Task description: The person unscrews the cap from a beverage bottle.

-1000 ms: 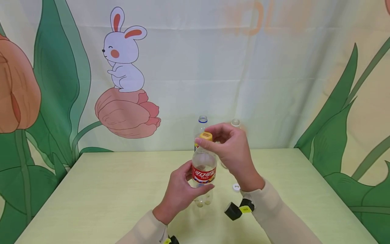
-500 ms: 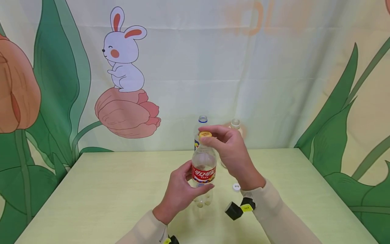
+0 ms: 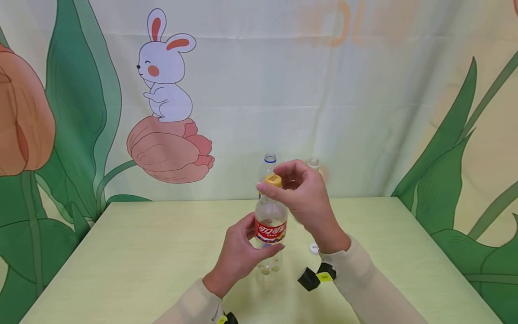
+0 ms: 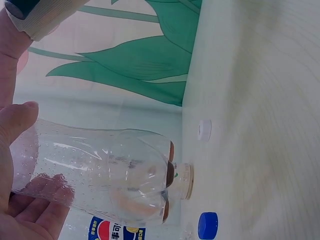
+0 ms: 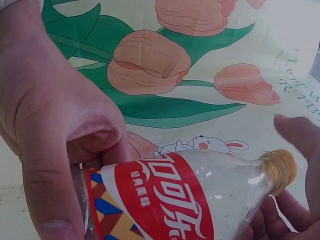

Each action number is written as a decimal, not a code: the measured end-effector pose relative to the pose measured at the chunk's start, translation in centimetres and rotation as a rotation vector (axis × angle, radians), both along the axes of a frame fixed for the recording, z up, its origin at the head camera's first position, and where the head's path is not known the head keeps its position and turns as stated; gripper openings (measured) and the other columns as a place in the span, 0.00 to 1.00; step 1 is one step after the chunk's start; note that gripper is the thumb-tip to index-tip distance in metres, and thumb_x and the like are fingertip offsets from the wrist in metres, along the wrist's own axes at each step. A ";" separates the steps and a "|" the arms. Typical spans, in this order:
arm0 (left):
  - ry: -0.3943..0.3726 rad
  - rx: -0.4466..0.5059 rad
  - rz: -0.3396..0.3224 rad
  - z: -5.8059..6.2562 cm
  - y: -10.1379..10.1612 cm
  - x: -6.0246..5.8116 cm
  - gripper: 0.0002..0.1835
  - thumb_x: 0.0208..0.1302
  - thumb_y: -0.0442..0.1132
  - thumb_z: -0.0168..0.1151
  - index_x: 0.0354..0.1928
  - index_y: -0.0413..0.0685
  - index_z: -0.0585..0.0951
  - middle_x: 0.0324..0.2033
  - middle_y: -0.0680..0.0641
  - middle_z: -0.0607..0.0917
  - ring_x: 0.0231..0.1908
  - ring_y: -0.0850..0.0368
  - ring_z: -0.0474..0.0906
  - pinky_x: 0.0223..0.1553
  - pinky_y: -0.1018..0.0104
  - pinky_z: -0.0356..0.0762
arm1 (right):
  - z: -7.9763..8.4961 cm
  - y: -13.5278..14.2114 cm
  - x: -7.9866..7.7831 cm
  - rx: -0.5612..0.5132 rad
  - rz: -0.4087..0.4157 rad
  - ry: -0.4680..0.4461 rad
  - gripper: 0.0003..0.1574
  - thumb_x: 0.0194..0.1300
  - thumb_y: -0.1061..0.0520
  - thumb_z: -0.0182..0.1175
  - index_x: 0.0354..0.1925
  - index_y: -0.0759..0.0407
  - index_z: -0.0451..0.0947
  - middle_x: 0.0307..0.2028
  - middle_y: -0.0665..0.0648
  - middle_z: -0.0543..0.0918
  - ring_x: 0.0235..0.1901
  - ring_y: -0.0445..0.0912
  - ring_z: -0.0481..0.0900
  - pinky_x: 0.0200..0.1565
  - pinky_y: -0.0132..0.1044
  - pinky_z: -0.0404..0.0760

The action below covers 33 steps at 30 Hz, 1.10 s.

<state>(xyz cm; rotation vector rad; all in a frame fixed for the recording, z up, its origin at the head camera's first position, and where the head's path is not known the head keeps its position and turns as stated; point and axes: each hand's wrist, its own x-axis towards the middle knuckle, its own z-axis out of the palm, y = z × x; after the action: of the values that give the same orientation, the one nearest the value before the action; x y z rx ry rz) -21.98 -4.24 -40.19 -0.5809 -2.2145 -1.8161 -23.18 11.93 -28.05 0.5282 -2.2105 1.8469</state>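
Note:
My left hand point(image 3: 238, 252) grips a clear plastic Coca-Cola bottle point(image 3: 271, 231) round its middle, thumb in front below the red label. The bottle is upright, and in the left wrist view its base is held up off the table. A yellow cap point(image 3: 273, 181) sits on its neck. My right hand point(image 3: 305, 200) is loosely round the cap, thumb reaching across the front and index finger raised behind. In the right wrist view that thumb point(image 5: 300, 132) stands apart from the cap, with the other fingertips point(image 5: 270, 222) beside the neck.
Behind stand a bottle with a blue neck ring point(image 3: 270, 164) and another uncapped bottle point(image 3: 313, 163), both partly hidden. A white cap point(image 3: 314, 248) and a blue cap point(image 4: 208, 226) lie on the pale table point(image 3: 162, 252). A printed curtain point(image 3: 251, 90) hangs at the back.
My right hand pinched the cap half a second ago; now its thumb has slid left and its index finger has lifted off. The left hand and bottle have stayed in place.

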 end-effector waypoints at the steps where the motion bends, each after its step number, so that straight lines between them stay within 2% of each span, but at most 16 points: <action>1: 0.001 -0.002 -0.001 0.0 0.0 0.0 0.35 0.49 0.42 0.84 0.61 0.55 0.79 0.53 0.55 0.87 0.53 0.58 0.85 0.59 0.65 0.83 | 0.0 -0.1 0.1 0.008 -0.025 0.004 0.23 0.55 0.51 0.79 0.45 0.55 0.81 0.42 0.55 0.84 0.40 0.51 0.82 0.41 0.37 0.84; 4: 0.003 -0.003 -0.005 0.0 -0.1 0.0 0.35 0.49 0.42 0.84 0.61 0.55 0.79 0.54 0.55 0.86 0.53 0.58 0.85 0.59 0.65 0.82 | 0.1 -0.1 0.2 0.019 -0.066 0.028 0.23 0.52 0.51 0.81 0.41 0.55 0.81 0.38 0.54 0.85 0.36 0.51 0.81 0.37 0.35 0.83; 8: 0.009 0.000 -0.009 -0.1 -0.1 -0.1 0.35 0.49 0.42 0.84 0.61 0.54 0.79 0.53 0.54 0.87 0.53 0.58 0.85 0.58 0.66 0.83 | 0.2 0.0 0.3 0.006 -0.063 0.053 0.20 0.52 0.52 0.81 0.40 0.55 0.83 0.36 0.54 0.86 0.34 0.51 0.81 0.36 0.34 0.82; 16: 0.015 0.019 -0.014 -0.2 0.0 0.0 0.35 0.49 0.40 0.84 0.60 0.54 0.79 0.52 0.54 0.87 0.51 0.59 0.86 0.57 0.67 0.83 | 0.2 0.2 0.1 -0.037 0.035 0.061 0.18 0.57 0.58 0.77 0.46 0.60 0.88 0.39 0.56 0.89 0.37 0.50 0.84 0.39 0.35 0.85; 23: 0.014 0.013 -0.007 -0.2 -0.1 -0.1 0.35 0.49 0.41 0.84 0.61 0.55 0.79 0.53 0.54 0.87 0.51 0.58 0.86 0.56 0.67 0.83 | 0.1 0.2 -0.1 -0.094 0.153 -0.011 0.19 0.65 0.61 0.69 0.54 0.63 0.85 0.46 0.54 0.88 0.43 0.46 0.86 0.48 0.36 0.86; 30: 0.017 0.018 -0.007 -0.1 -0.2 0.0 0.35 0.49 0.41 0.84 0.60 0.54 0.79 0.52 0.54 0.87 0.51 0.58 0.86 0.56 0.67 0.83 | 0.0 0.4 -0.5 -0.063 0.231 -0.037 0.21 0.70 0.58 0.62 0.59 0.60 0.82 0.57 0.56 0.85 0.53 0.48 0.82 0.56 0.37 0.82; 33: 0.020 0.014 -0.009 -0.1 -0.2 0.0 0.35 0.49 0.41 0.84 0.61 0.55 0.79 0.53 0.54 0.87 0.51 0.58 0.86 0.56 0.67 0.83 | 0.1 0.4 -0.4 -0.029 0.212 -0.044 0.24 0.69 0.57 0.64 0.62 0.57 0.81 0.57 0.57 0.83 0.52 0.50 0.83 0.54 0.38 0.83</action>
<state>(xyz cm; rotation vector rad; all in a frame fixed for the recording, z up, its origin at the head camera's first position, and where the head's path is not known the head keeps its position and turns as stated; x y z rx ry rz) -22.03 -4.41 -40.31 -0.6038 -2.1885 -1.8206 -23.62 12.35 -27.95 0.7501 -2.2265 2.0078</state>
